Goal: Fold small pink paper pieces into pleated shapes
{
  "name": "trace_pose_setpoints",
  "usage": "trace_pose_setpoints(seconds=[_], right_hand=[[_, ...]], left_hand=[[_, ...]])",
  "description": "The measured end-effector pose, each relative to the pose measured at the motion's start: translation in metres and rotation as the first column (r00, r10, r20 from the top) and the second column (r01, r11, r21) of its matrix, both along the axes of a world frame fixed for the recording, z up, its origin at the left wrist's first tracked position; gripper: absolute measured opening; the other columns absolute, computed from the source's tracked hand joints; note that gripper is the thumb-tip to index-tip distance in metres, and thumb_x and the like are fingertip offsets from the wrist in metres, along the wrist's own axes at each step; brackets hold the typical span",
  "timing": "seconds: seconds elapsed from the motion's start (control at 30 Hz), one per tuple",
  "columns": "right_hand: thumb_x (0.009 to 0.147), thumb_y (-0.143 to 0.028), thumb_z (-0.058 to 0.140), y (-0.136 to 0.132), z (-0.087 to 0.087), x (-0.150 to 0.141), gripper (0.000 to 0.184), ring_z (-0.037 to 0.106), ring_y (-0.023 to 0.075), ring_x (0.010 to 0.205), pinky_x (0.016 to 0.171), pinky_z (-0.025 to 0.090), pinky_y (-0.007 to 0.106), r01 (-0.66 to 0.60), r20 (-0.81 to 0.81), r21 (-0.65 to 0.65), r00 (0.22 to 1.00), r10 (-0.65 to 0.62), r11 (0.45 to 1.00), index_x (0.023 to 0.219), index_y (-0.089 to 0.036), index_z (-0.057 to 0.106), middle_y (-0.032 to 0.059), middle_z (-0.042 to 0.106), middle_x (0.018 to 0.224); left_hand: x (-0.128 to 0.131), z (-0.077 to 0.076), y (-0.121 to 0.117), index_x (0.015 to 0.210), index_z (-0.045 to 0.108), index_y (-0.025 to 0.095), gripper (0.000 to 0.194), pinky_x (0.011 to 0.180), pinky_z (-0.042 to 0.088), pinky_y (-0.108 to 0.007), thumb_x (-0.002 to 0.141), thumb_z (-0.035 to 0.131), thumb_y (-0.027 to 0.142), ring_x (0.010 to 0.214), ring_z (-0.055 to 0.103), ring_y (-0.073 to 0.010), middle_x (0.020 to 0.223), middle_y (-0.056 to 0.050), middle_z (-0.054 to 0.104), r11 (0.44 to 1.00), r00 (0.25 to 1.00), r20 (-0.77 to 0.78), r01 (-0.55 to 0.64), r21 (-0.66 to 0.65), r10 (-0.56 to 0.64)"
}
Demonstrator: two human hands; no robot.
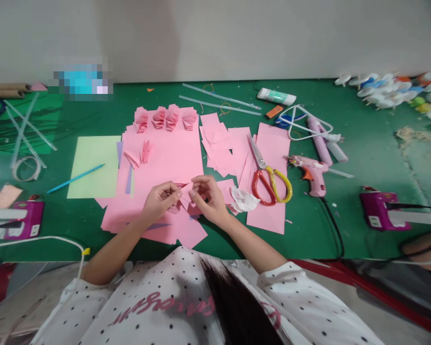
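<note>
My left hand (pixel 161 198) and my right hand (pixel 206 195) meet over a spread of pink paper sheets (pixel 165 163), both pinching one small folded pink paper piece (pixel 185 190) between their fingertips. Several finished pleated pink paper folds (pixel 165 118) stand in a row at the far edge of the sheets. Two more small folded pieces (pixel 141 154) lie on the sheet to the left. A stack of cut pink squares (pixel 222 143) lies just beyond my right hand. A crumpled white tissue (pixel 243 200) sits right of my right hand.
Red-and-yellow scissors (pixel 269 179) and a pink glue gun (pixel 311 172) lie on the right of the green table (pixel 362 153). A pale green sheet (pixel 93 165) with a blue stick (pixel 75 178) lies left. Purple devices (pixel 380 211) sit at both sides. A glue tube (pixel 276 96) lies far back.
</note>
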State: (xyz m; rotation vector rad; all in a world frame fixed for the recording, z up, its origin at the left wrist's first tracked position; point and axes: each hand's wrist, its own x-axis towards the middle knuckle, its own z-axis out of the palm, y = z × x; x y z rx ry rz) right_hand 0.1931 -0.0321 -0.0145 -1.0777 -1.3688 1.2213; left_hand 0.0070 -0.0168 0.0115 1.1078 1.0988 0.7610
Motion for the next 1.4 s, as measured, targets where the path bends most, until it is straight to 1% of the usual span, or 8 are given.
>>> trace_pose_setpoints(seconds=[0.17, 0.27, 0.37, 0.47, 0.73, 1.17, 1.27, 1.4], right_hand=[[0.092, -0.038, 0.068, 0.000, -0.001, 0.000, 0.027, 0.053, 0.0108, 0.056, 0.052, 0.042, 0.025, 0.005, 0.012, -0.011, 1.000, -0.005, 1.000, 0.102, -0.024, 0.047, -0.0056, 0.055, 0.070], [0.091, -0.032, 0.067, 0.000, 0.002, 0.000, 0.023, 0.054, 0.0109, 0.056, 0.051, 0.042, 0.025, 0.022, 0.038, 0.031, 0.999, -0.023, 0.999, 0.105, -0.024, 0.051, -0.0054, 0.057, 0.070], [0.093, -0.028, 0.064, 0.001, 0.006, 0.001, 0.022, 0.057, 0.0119, 0.061, 0.052, 0.044, 0.026, 0.019, 0.115, 0.090, 0.993, -0.029, 0.996, 0.114, -0.023, 0.060, -0.0011, 0.062, 0.077], [0.094, -0.025, 0.062, 0.003, 0.008, 0.003, 0.017, 0.058, 0.0128, 0.065, 0.055, 0.047, 0.027, 0.002, 0.173, 0.174, 0.984, -0.032, 0.985, 0.109, -0.023, 0.069, 0.0027, 0.067, 0.083], [0.094, -0.023, 0.063, 0.004, 0.008, 0.002, 0.016, 0.069, 0.0199, 0.088, 0.061, 0.055, 0.032, -0.002, 0.200, 0.281, 0.978, -0.056, 0.960, 0.106, -0.026, 0.074, 0.0085, 0.074, 0.099], [0.093, -0.025, 0.068, 0.003, 0.009, 0.002, 0.008, 0.065, 0.0169, 0.077, 0.058, 0.052, 0.030, 0.014, 0.207, 0.328, 0.975, -0.086, 0.945, 0.099, -0.024, 0.072, 0.0055, 0.072, 0.086], [0.094, -0.022, 0.065, 0.002, 0.010, 0.003, 0.015, 0.068, 0.0175, 0.084, 0.065, 0.056, 0.031, 0.006, 0.230, 0.352, 0.969, -0.092, 0.936, 0.107, -0.024, 0.072, 0.0069, 0.073, 0.093], [0.094, -0.021, 0.065, 0.002, 0.010, 0.004, 0.022, 0.070, 0.0221, 0.100, 0.083, 0.059, 0.040, 0.018, 0.292, 0.465, 0.941, -0.172, 0.885, 0.114, -0.024, 0.072, 0.0106, 0.073, 0.111]], left_hand=[[-0.002, -0.001, 0.001, 0.074, 0.058, 0.017, 0.036, 0.046, 0.044, -0.019, 0.086, 0.072, 0.048, 0.043, 0.054, -0.0087, 0.049, 0.003, 0.058, 1.000, 1.000, -0.004, -0.016, 0.027, 0.016], [-0.001, -0.002, 0.001, 0.075, 0.059, 0.017, 0.036, 0.047, 0.046, -0.020, 0.086, 0.072, 0.049, 0.045, 0.056, -0.0094, 0.052, 0.002, 0.061, 0.999, 1.000, -0.017, -0.006, 0.050, 0.007], [-0.001, -0.004, 0.000, 0.078, 0.062, 0.016, 0.036, 0.049, 0.047, -0.020, 0.087, 0.071, 0.050, 0.050, 0.059, -0.0100, 0.057, 0.000, 0.064, 0.998, 0.999, -0.039, 0.014, 0.066, -0.012], [0.000, -0.004, -0.001, 0.079, 0.063, 0.016, 0.037, 0.051, 0.047, -0.020, 0.088, 0.071, 0.051, 0.051, 0.060, -0.0103, 0.059, -0.001, 0.065, 0.997, 0.999, -0.045, 0.024, 0.077, -0.021], [0.000, -0.007, -0.001, 0.078, 0.064, 0.016, 0.036, 0.052, 0.046, -0.020, 0.089, 0.070, 0.050, 0.052, 0.059, -0.0094, 0.059, 0.000, 0.066, 0.992, 0.997, -0.068, -0.017, 0.123, 0.025], [0.003, -0.005, -0.003, 0.077, 0.067, 0.015, 0.034, 0.053, 0.049, -0.020, 0.090, 0.070, 0.047, 0.053, 0.061, -0.0098, 0.061, -0.002, 0.069, 0.991, 0.997, -0.073, 0.016, 0.134, -0.006], [0.004, -0.005, -0.003, 0.077, 0.067, 0.015, 0.034, 0.054, 0.050, -0.020, 0.090, 0.070, 0.046, 0.053, 0.061, -0.0095, 0.061, -0.002, 0.069, 0.992, 0.998, -0.063, 0.013, 0.124, -0.005], [0.004, -0.004, -0.001, 0.074, 0.065, 0.015, 0.035, 0.052, 0.046, -0.019, 0.089, 0.071, 0.047, 0.051, 0.056, -0.0081, 0.060, -0.001, 0.069, 0.990, 0.995, -0.080, -0.042, 0.136, 0.053]])
